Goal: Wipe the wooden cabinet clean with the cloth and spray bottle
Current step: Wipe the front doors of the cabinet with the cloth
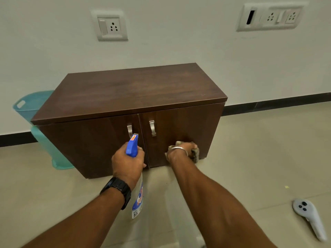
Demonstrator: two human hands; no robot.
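Note:
A low dark wooden cabinet [129,93] with two doors and metal handles stands against the wall. My left hand [128,163] grips a clear spray bottle [138,197] by its neck, its blue trigger head pointing at the cabinet front near the left door's handle. My right hand [182,150] holds a crumpled beige cloth [196,153] against the lower part of the right door. Most of the cloth is hidden under my fingers.
A teal plastic basket [28,106] stands on the floor behind the cabinet's left end. A white handheld controller [309,217] lies on the tiled floor at lower right. Wall sockets [110,25] sit above the cabinet.

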